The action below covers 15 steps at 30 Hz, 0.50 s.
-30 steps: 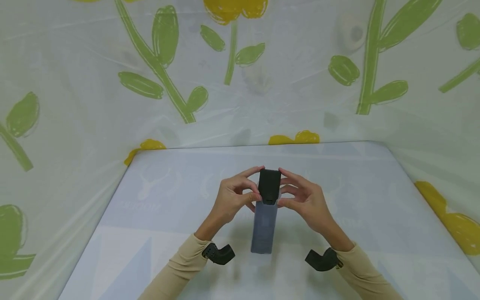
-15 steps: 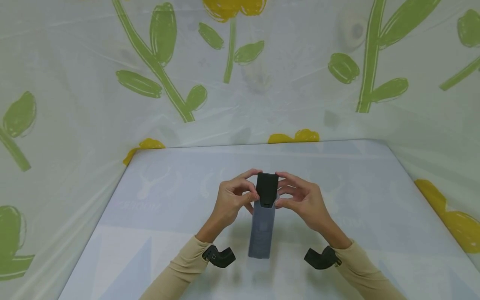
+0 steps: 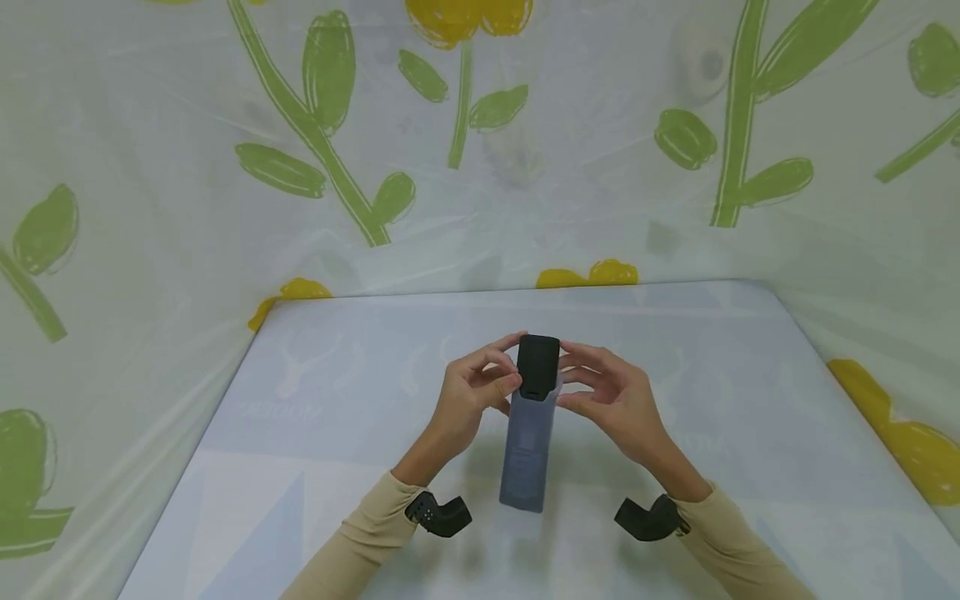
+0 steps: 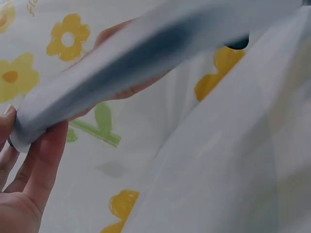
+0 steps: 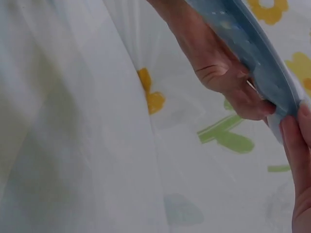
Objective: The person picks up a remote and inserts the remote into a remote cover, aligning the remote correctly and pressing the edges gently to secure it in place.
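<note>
In the head view, a long, narrow blue-grey sleeve (image 3: 527,454) hangs over the table, held by both hands. From its upper end sticks out a flat black piece with rounded corners (image 3: 538,367); how far this runs down inside is hidden. My left hand (image 3: 467,400) pinches the left side, its thumb on the black piece's lower left edge. On the right, the thumb and fingers of my right hand (image 3: 618,408) grip the sleeve's upper edge. Both wrist views show the sleeve (image 4: 121,73) close up, slanting and partly blurred.
Beneath the hands lies a pale table (image 3: 315,517) with faint printed shapes. A whitish curtain (image 3: 585,200) with green leaves and yellow flowers surrounds its back and sides. Each wrist carries a black camera (image 3: 438,514).
The sleeve and black piece dipped slightly, then came back up. The right fingers have shifted a little on the sleeve's upper edge, and its lip shows more at the right.
</note>
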### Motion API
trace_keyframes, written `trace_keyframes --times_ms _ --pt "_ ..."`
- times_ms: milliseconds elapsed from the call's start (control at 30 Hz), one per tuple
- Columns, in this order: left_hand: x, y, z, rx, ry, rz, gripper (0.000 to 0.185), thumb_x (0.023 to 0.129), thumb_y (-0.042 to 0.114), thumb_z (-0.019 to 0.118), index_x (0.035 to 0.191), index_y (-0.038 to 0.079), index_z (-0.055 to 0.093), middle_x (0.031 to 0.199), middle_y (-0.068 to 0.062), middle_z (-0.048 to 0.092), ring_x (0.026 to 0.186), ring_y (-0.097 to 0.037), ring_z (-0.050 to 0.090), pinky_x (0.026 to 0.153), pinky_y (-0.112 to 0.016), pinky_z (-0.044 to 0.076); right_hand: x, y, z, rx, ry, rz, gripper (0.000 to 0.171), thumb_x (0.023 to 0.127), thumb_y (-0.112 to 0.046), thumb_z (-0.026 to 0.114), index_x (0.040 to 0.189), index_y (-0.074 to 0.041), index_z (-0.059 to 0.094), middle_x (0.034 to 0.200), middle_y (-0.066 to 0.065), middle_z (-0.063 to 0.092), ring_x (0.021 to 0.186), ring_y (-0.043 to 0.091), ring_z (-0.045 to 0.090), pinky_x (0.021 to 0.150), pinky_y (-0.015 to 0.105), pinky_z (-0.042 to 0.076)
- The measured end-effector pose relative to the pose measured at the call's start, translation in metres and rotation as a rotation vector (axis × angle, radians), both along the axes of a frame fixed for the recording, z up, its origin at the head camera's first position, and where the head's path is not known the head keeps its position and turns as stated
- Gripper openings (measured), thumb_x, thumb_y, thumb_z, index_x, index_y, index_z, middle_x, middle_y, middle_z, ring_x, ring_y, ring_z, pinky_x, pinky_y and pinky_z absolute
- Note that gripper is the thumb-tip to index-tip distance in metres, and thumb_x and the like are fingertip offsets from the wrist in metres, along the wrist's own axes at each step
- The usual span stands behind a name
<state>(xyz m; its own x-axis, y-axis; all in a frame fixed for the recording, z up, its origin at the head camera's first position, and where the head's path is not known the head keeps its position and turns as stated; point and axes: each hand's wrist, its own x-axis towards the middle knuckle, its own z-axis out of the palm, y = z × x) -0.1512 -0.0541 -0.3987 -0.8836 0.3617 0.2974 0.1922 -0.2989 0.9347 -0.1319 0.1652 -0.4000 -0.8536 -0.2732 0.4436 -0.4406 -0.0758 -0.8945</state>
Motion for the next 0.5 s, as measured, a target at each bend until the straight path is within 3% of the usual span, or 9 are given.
trace_keyframes --times_ms 133,200,333,433,500 --pt "0.002 0.001 0.002 -0.015 -0.017 -0.042 0.046 0.089 0.004 0.063 0.132 0.002 0.048 0.141 -0.009 0.046 0.083 -0.015 0.06 0.056 -0.026 0.053 0.001 -0.001 0.0 -0.039 0.066 -0.002 0.031 0.074 0.014 0.071 0.104 0.009 0.064 0.103 0.013 0.062 0.091 0.022 0.064 0.074 0.038 0.056" --pt "0.003 0.002 0.004 -0.061 -0.041 -0.054 0.058 0.087 0.009 0.067 0.141 0.011 0.044 0.141 -0.006 0.045 0.083 -0.014 0.058 0.059 -0.024 0.053 0.0 -0.002 -0.001 -0.065 0.113 0.03 0.023 0.075 0.017 0.069 0.096 0.009 0.067 0.099 0.016 0.061 0.086 0.024 0.064 0.07 0.04 0.056" --pt "0.005 0.003 0.009 -0.166 -0.111 -0.079 0.065 0.084 0.016 0.073 0.142 0.021 0.044 0.129 -0.005 0.048 0.083 -0.014 0.055 0.063 -0.025 0.052 -0.001 -0.004 -0.001 -0.061 0.194 0.061 0.023 0.075 0.021 0.065 0.091 0.005 0.068 0.095 0.021 0.058 0.082 0.024 0.063 0.066 0.04 0.057" --pt "0.003 0.002 0.014 -0.209 -0.129 -0.096 0.063 0.082 0.016 0.074 0.139 0.022 0.048 0.114 -0.008 0.05 0.08 -0.016 0.055 0.058 -0.026 0.051 0.001 -0.005 0.0 0.007 0.248 0.004 0.029 0.073 0.023 0.066 0.09 0.0 0.069 0.095 0.018 0.059 0.084 0.021 0.061 0.065 0.036 0.057" --pt "0.002 0.002 0.016 -0.232 -0.107 -0.101 0.061 0.081 0.015 0.075 0.137 0.022 0.051 0.113 -0.008 0.051 0.079 -0.016 0.055 0.053 -0.027 0.049 0.003 -0.005 0.0 0.048 0.281 -0.052 0.032 0.07 0.024 0.068 0.089 -0.002 0.069 0.093 0.015 0.06 0.084 0.019 0.06 0.064 0.033 0.057"
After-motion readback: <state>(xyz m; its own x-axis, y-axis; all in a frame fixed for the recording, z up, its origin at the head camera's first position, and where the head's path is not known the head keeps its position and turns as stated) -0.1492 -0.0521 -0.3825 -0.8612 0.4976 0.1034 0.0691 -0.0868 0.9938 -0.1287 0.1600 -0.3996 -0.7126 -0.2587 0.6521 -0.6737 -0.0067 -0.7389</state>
